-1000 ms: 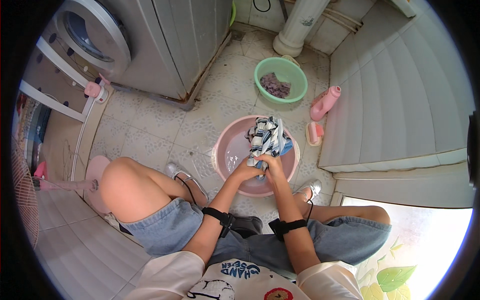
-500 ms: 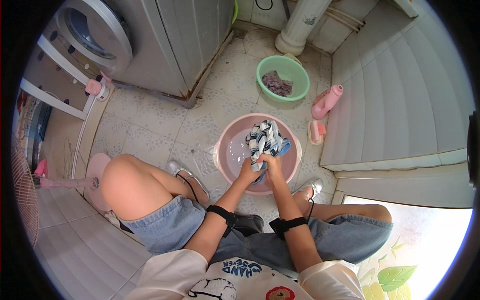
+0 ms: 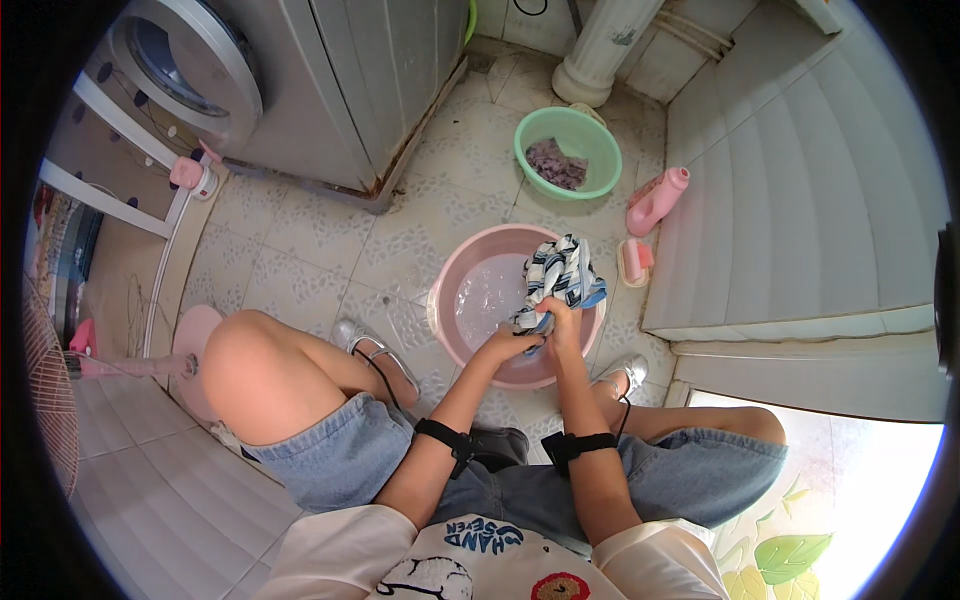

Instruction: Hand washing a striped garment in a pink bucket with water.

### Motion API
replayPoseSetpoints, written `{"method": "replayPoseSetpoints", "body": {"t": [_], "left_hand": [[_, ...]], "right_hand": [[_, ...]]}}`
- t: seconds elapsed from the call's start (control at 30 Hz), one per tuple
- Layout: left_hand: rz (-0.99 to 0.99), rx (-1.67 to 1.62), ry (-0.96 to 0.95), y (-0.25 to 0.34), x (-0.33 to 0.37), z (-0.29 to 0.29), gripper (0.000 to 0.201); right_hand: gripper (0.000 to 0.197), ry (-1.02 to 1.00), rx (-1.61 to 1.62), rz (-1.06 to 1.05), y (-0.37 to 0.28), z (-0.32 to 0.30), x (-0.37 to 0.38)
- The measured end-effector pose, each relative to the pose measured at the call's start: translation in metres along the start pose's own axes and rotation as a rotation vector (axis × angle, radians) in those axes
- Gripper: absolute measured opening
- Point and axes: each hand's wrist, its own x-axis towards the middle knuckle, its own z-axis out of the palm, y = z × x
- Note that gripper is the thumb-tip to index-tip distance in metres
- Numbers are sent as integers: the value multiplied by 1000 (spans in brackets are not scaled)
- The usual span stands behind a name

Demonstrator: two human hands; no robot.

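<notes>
A white, black and blue striped cloth [image 3: 558, 270] is bunched up over a pink basin [image 3: 456, 270]. My left hand [image 3: 508, 343] is closed on its near, lower end. Higher up and to the right, my right hand [image 3: 561, 317] grips the same cloth, its fingers wrapped round it. The upper part of the cloth fans out above the right hand, toward the basin's far right rim. Water with some suds lies in the basin. Whether the cloth touches the water is hidden.
Beyond the basin stands a green basin [image 3: 530, 170] with purplish cloth [image 3: 556, 165] inside. A pink bottle [image 3: 657, 203] and a pink brush [image 3: 635, 261] in a dish sit by the right wall. A grey washing machine [image 3: 300, 90] stands at far left, a pink-based fan [image 3: 195, 345] at left.
The cloth and my right hand have shifted right and slightly away from me. My left hand now sits lower on the cloth, and the two hands are farther apart.
</notes>
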Motion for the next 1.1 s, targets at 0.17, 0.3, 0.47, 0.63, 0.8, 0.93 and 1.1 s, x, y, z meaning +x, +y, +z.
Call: {"method": "replayPoseSetpoints", "body": {"t": [0.17, 0.3, 0.47, 0.63, 0.8, 0.93, 1.1], "left_hand": [[-286, -539, -179, -30, 14, -6, 52], [-322, -961, -301, -40, 13, -15, 46], [-112, -1298, -215, -38, 2, -14, 48], [-106, -1466, -102, -44, 10, -19, 52], [188, -1121, 134, -162, 62, -46, 33], [146, -1148, 165, -148, 67, -27, 32], [160, -1177, 216, -141, 61, -29, 30]], "right_hand": [[39, -26, 43, 1, -4, 7, -1], [34, -83, 113, 133, -1, 14, -10], [33, -162, 95, 155, 10, 28, -21], [37, -180, 125, 222, 20, 31, -27], [37, -277, 27, 272, 44, 44, -36], [36, -237, 12, 298, 39, 32, -38], [30, -162, 100, 432, 36, 36, -46]]}}
